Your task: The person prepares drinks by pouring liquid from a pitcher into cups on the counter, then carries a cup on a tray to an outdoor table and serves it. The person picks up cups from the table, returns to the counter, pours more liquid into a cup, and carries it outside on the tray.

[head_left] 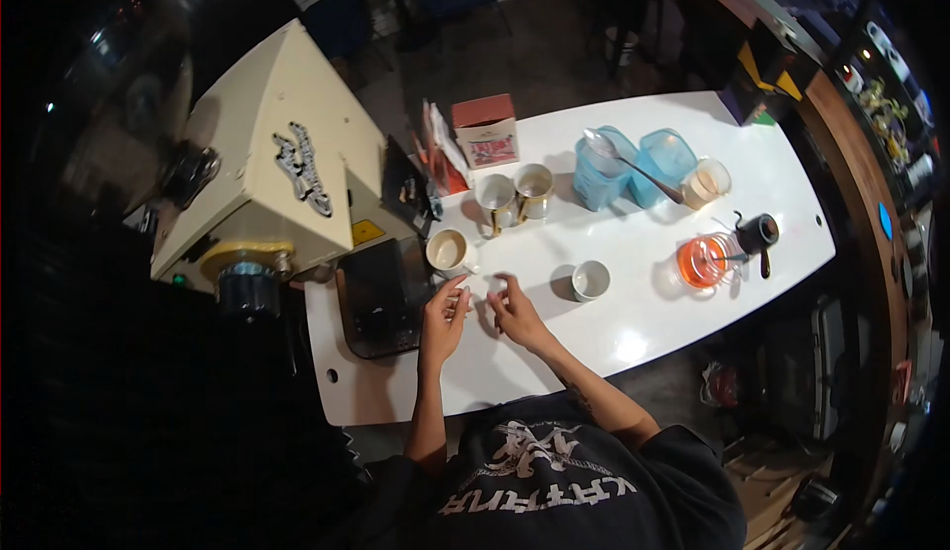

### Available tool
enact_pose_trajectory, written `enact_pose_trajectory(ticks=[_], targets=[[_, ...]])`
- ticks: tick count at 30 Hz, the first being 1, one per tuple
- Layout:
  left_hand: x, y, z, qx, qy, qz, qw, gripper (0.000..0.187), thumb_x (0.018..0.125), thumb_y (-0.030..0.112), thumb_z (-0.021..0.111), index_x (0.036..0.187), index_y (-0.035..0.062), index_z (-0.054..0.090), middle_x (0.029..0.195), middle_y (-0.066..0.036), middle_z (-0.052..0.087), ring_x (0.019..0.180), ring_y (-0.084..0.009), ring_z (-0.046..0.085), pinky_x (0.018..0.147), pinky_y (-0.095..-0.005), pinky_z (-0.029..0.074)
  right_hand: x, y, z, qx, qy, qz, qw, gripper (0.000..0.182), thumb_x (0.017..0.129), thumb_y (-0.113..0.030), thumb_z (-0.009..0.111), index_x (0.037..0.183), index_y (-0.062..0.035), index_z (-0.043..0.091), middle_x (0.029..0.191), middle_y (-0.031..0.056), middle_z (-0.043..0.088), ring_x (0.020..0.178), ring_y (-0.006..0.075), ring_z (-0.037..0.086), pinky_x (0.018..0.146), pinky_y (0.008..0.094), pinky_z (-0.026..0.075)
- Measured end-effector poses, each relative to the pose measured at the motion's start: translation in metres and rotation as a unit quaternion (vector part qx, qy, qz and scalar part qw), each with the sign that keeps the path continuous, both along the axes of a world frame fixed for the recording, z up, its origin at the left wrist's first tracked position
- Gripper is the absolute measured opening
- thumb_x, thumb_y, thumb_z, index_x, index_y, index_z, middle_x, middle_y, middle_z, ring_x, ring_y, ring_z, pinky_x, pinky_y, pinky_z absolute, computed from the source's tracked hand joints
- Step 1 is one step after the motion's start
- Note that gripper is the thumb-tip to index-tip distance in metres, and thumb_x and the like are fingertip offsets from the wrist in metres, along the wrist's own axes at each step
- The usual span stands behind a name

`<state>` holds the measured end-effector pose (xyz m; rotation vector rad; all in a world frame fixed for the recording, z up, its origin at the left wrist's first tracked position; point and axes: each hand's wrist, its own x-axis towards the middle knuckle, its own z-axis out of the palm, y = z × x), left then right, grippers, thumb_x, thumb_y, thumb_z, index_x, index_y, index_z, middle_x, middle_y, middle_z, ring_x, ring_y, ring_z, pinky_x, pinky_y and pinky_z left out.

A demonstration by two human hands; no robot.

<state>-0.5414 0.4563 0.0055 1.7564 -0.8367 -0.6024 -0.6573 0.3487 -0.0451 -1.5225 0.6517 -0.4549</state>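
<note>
My left hand (pixel 446 317) is just below a light cup (pixel 447 250) whose handle points right; its fingers are apart and hold nothing. To its right, my right hand (pixel 515 314) hovers over the white table (pixel 455 382), fingers spread and nothing in them. A small whitish cup (pixel 591 281) stands to the right of my right hand. Farther back, two mugs (pixel 496 197) with gold-coloured handles stand side by side.
A cream machine (pixel 267 154) rises at the left beside a black tray (pixel 381 298). Behind the mugs stands a red and white box (pixel 486 133). To the right are blue containers (pixel 602 169), a beige cup (pixel 706 184) and a glass vessel with orange liquid (pixel 704 260).
</note>
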Motion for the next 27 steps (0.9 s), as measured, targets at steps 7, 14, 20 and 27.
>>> enact_pose_trajectory(ticks=[7,14,20,27], targets=[[-0.007,-0.037,-0.019,0.078,-0.031,-0.028,0.996,0.031,0.094,0.019,0.059,0.122,0.0059,0.06,0.067,-0.01,0.063,0.058,-0.011,0.062,0.05,-0.026,0.049,-0.096,-0.01,0.021,-0.028,0.066,0.082,0.994,0.025,0.092,-0.017,0.055,0.111,-0.0012,0.058,0.087,0.0133,0.062,0.074,0.022,0.062,0.067,0.0346,0.049],[0.001,-0.035,-0.05,0.077,-0.14,0.018,0.987,0.022,0.091,0.016,0.062,0.107,0.0008,0.065,0.061,-0.008,0.059,0.051,-0.0153,0.063,0.047,-0.0265,0.046,-0.171,-0.029,0.015,0.014,0.131,-0.021,0.991,0.025,0.095,-0.022,0.056,0.099,0.0024,0.062,0.077,0.0051,0.063,0.061,0.0093,0.056,0.055,0.026,0.046],[0.001,-0.025,-0.042,0.075,-0.087,0.071,0.991,0.021,0.09,0.016,0.063,0.104,-0.0001,0.065,0.059,-0.006,0.058,0.05,-0.0126,0.058,0.049,-0.0263,0.045,-0.184,-0.045,0.014,-0.026,0.143,-0.105,0.984,0.023,0.091,-0.02,0.059,0.099,0.0016,0.061,0.085,0.013,0.066,0.071,0.0219,0.065,0.066,0.0332,0.051],[-0.006,-0.017,-0.033,0.044,-0.056,0.064,0.995,0.024,0.091,0.017,0.064,0.107,0.0,0.061,0.062,-0.006,0.058,0.056,-0.013,0.062,0.052,-0.0248,0.048,-0.176,-0.059,0.027,-0.065,0.129,-0.13,0.981,0.028,0.088,-0.019,0.064,0.109,-0.0008,0.057,0.082,0.0119,0.063,0.069,0.0206,0.064,0.064,0.0321,0.051]])
